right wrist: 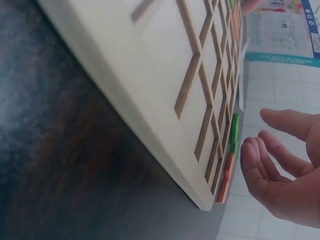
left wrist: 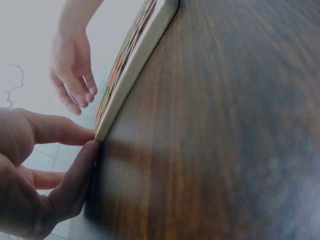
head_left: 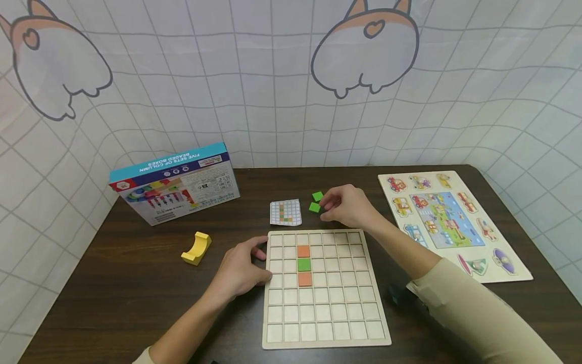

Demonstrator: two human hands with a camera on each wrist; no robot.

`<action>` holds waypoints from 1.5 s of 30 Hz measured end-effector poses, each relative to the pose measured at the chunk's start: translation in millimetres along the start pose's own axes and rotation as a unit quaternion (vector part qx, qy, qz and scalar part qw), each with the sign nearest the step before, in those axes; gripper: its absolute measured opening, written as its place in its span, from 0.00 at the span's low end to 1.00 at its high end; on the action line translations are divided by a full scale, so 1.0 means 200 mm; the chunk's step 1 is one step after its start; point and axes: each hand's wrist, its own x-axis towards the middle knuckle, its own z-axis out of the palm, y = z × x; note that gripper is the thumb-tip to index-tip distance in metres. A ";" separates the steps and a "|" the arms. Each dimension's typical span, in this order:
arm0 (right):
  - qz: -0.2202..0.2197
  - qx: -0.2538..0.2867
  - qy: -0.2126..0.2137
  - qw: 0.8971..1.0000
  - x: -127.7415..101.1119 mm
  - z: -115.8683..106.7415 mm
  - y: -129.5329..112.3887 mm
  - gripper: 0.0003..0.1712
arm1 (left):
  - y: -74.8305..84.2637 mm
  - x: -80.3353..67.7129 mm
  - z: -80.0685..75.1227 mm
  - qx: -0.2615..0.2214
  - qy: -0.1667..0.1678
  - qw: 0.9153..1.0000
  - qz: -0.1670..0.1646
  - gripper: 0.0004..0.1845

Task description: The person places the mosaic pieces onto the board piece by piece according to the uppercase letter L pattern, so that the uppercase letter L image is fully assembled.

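A wooden grid board (head_left: 325, 323) lies flat on the dark table. One column holds an orange tile (head_left: 303, 251), a green tile (head_left: 303, 264) and another orange tile (head_left: 305, 279). My left hand (head_left: 262, 263) rests on the table with its thumb and fingertips against the board's left edge (left wrist: 132, 75). My right hand (head_left: 325, 208) hovers beyond the board's far edge, fingers loosely curled and holding nothing, right beside two loose green tiles (head_left: 314, 207). The right wrist view shows that hand (right wrist: 272, 150) empty, next to a green tile (right wrist: 234, 127) and orange tiles (right wrist: 226, 175).
A small pattern card (head_left: 285, 212) lies just behind the board. A colourful toy box (head_left: 175, 184) stands at the back left, with a yellow arch block (head_left: 196, 247) in front of it. A vehicle peg puzzle (head_left: 450, 222) lies at the right.
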 end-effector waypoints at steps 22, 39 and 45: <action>0.021 -0.014 -0.002 1.000 0.11 0.03 0.02 0.14 | 0.00 0.00 -0.01 -0.001 -0.005 1.000 -0.003 0.43; 0.026 -0.022 -0.006 0.999 0.16 0.04 0.00 0.15 | 0.01 0.00 0.00 -0.001 -0.002 1.000 -0.002 0.43; 0.033 -0.026 -0.011 0.999 0.17 0.05 0.00 0.15 | 0.00 0.00 0.00 -0.003 -0.004 1.000 -0.002 0.43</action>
